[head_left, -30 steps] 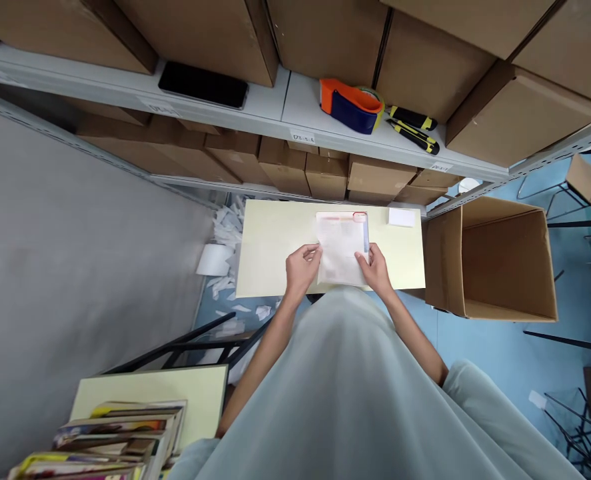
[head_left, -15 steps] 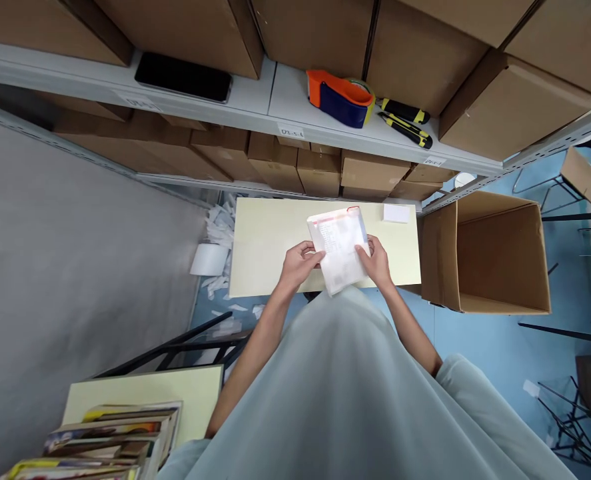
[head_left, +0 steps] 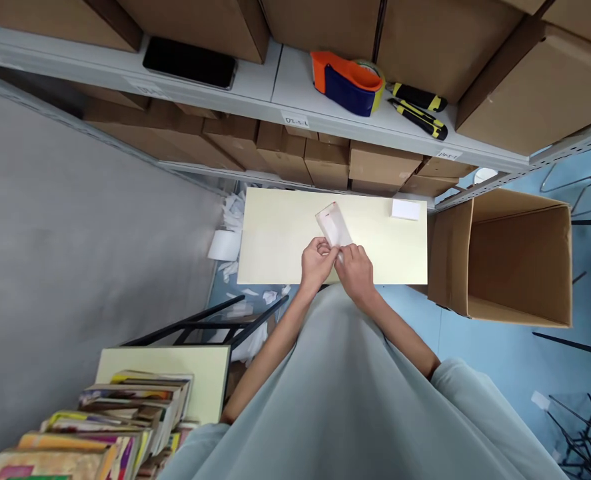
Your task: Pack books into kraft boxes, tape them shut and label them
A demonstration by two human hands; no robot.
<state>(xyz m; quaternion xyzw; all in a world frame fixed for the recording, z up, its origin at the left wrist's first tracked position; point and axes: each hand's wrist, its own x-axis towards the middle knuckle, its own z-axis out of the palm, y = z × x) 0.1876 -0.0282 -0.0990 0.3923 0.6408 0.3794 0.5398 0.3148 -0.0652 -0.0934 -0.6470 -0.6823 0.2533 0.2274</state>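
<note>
A sheet of printed paper (head_left: pixel 334 223), folded into a narrow strip, slants up from my hands above the cream table. My left hand (head_left: pixel 317 264) pinches its lower end from the left, thumb and fingertips together. From the right, my right hand (head_left: pixel 356 272) closes on the same end, its fingers curled over it. The two thumbs nearly meet at the fold, and the part of the paper under my fingers is hidden. Beneath is the cream tabletop (head_left: pixel 275 233), with a small white block of paper or card (head_left: pixel 406 209) at its back right.
An open cardboard box (head_left: pixel 449 260) stands right of the table. Above, a shelf (head_left: pixel 285 80) holds boxes, a black phone (head_left: pixel 190 63), a tape dispenser (head_left: pixel 348 83) and utility knives (head_left: pixel 419 119). Stacked books (head_left: pixel 130 407) lie lower left; paper scraps (head_left: pixel 232 210) litter the floor.
The paper was spread out flat between my hands, and is now folded narrow. My hands have come together at its lower end, the right one turning over. The view has shifted slightly.
</note>
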